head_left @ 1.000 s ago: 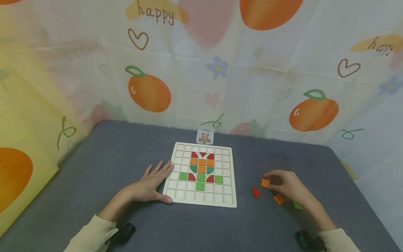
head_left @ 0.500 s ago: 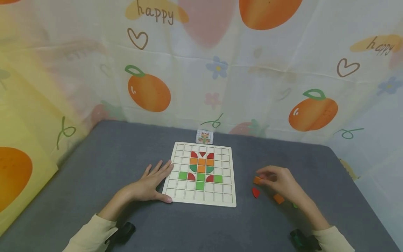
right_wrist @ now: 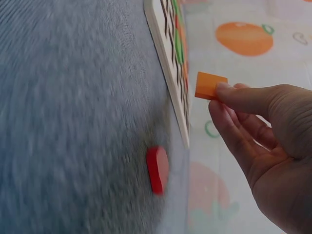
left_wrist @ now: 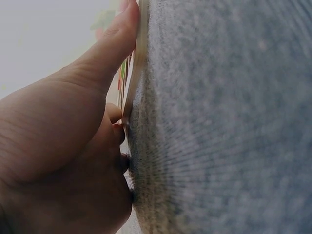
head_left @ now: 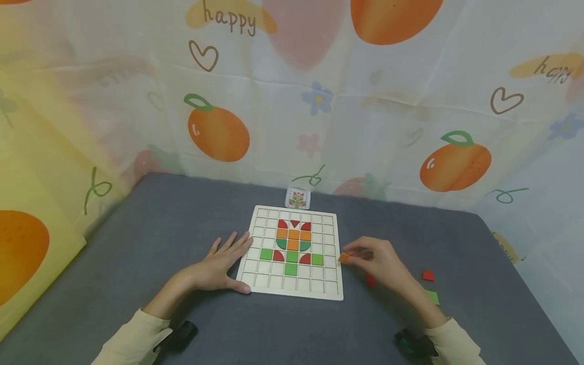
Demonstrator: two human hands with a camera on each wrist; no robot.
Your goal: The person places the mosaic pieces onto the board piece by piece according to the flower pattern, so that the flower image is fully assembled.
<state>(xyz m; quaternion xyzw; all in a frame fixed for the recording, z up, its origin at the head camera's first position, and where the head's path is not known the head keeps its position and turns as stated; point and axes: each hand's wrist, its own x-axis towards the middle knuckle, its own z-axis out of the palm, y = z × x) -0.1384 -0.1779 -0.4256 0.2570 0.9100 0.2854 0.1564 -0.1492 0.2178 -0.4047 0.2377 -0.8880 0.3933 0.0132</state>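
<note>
A white grid board [head_left: 264, 284] lies on the dark grey table, with red, orange and green tiles set in its cells in a flower-like pattern. My left hand [head_left: 214, 266] rests along the board's left edge, fingers spread; in the left wrist view the thumb [left_wrist: 117, 39] lies at the board's edge. Between thumb and fingertips my right hand [head_left: 380, 261] pinches an orange square tile [right_wrist: 207, 85], held just at the board's right edge. Below that hand a red curved piece [head_left: 370, 280] lies on the table, partly covered.
Behind the board lies a small card [head_left: 298, 198] printed with a similar flower pattern. To the right of my right forearm are a red tile [head_left: 428, 275] and a green tile [head_left: 432, 297]. A fruit-printed cloth [head_left: 274, 126] hangs behind the table.
My right hand has carried the orange square tile leftward from among the loose tiles to the board's right edge. A red tile has come into view beside the forearm. The left hand stays put.
</note>
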